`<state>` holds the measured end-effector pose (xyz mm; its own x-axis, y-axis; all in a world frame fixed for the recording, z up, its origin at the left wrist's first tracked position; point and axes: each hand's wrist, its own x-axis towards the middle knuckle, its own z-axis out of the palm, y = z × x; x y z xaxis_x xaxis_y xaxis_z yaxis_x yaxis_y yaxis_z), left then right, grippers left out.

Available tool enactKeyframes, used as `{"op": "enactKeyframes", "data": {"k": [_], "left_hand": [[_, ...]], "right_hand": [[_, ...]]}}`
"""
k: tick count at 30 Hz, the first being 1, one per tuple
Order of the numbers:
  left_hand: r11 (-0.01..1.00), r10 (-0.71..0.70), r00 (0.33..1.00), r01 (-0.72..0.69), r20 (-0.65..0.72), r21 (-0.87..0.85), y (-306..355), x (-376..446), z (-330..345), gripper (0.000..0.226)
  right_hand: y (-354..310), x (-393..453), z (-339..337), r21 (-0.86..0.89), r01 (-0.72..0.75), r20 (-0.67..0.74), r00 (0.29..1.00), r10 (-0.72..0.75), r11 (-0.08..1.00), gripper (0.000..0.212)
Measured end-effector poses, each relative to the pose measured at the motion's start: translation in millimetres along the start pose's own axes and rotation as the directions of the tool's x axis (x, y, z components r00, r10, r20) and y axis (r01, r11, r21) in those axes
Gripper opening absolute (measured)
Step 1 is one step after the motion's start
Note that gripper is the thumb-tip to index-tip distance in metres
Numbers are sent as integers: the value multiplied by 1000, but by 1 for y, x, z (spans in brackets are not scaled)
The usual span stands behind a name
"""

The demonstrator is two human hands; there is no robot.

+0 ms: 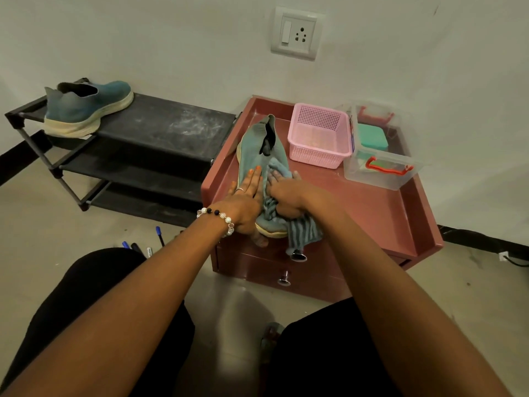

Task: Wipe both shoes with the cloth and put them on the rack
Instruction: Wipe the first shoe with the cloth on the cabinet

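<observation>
Hands are working a shoe: left hand lying flat on it, right hand clutching striped cloth; pink basket sitting right, contents unclear.

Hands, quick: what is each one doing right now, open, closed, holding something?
Left hand: open, fingers flat on the shoe on the cabinet, steadying it.
Right hand: closed on the striped cloth, pressing it against the shoe.

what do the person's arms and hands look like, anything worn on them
Both forearms are bare, with no sleeves in view. The left hand has orange-painted nails, a thin ring on one finger, and a bead bracelet of white, clear and black beads at the wrist. The right hand shows no jewellery.
</observation>
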<state>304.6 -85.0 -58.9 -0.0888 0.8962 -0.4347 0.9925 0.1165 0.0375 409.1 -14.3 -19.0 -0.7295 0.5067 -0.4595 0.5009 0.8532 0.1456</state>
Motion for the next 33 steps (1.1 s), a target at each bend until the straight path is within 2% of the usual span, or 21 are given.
{"op": "enactKeyframes", "data": {"k": [3,5,7,9,13,16,19,25,28,31,33], "left_hand": [[999,-16,999,14,-38,-44,-1,2,3,141],[999,-19,998,17,-63,-44,-1,2,5,129],[999,-20,997,17,-68,-43,1,1,4,126],[999,-17,998,15,-64,-38,2,-1,3,131],[999,-10,998,8,-57,-42,-1,1,4,139],[1000,-4,999,4,-40,-13,1,1,3,142],[1000,4,1000,-4,-29,-3,0,2,2,139],[1000,1,1000,-1,5,-3,-1,3,2,140],[999,-2,1000,1,-16,-49,-1,2,0,144],[999,-8,999,6,-36,-50,-3,3,2,139],[1000,-17,998,16,-54,-20,-2,2,5,135]], "right_hand": [[-10,-37,-4,125,61,81,994,-72,990,61],[-14,-56,-8,180,31,103,993,-51,983,45],[-19,-60,-9,182,-5,89,996,-11,983,37],[-22,-50,-8,118,-37,66,997,29,992,41],[-14,-13,1,-3,-71,1,997,71,997,62],[0,12,4,-59,-140,-143,981,130,988,64],[6,29,7,-32,-179,-242,956,166,983,63],[6,19,-2,18,-49,-111,993,51,999,69],[-1,-8,-2,222,-4,-17,1000,8,975,54],[-2,-46,-4,434,12,17,1000,-21,901,37],[7,-71,-9,624,8,23,999,-28,781,26]]}}
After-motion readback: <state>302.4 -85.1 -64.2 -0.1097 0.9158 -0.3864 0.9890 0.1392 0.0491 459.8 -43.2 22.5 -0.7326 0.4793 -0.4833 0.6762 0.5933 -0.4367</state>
